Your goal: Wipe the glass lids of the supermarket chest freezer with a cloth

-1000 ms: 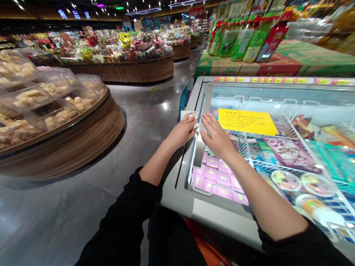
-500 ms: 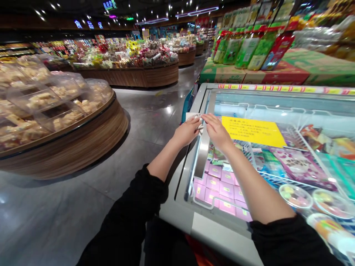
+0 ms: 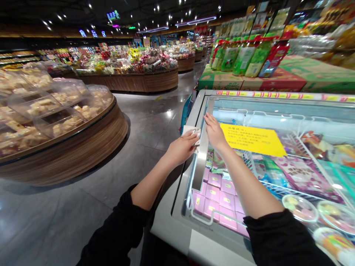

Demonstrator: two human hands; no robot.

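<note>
My left hand (image 3: pixel 181 148) presses a folded white cloth (image 3: pixel 192 130) onto the left rim of a chest freezer (image 3: pixel 177 181), with its fingers bent over the cloth. To its right, my right hand (image 3: pixel 215 132) lies on the freezer's glass lid beside the metal strip (image 3: pixel 202 157), fingers stretched out and holding nothing. A yellow paper notice (image 3: pixel 252 140) is on the glass to the right of that hand. Under the glass sit pink boxes (image 3: pixel 213 194), a purple bag (image 3: pixel 303 173) and round clear-lidded tubs (image 3: pixel 299 208).
Bottled drinks (image 3: pixel 244 59) stand on green and red cartons (image 3: pixel 277 77) behind the freezer. At left is a rounded wooden display stand (image 3: pixel 91 155) with clear bins of pale food. Grey tiled floor (image 3: pixel 146 122) runs between it and the freezer.
My left hand has moved slightly left and nearer with the white cloth, away from my right hand. The right hand stays by the metal strip. The view has tilted up a little.
</note>
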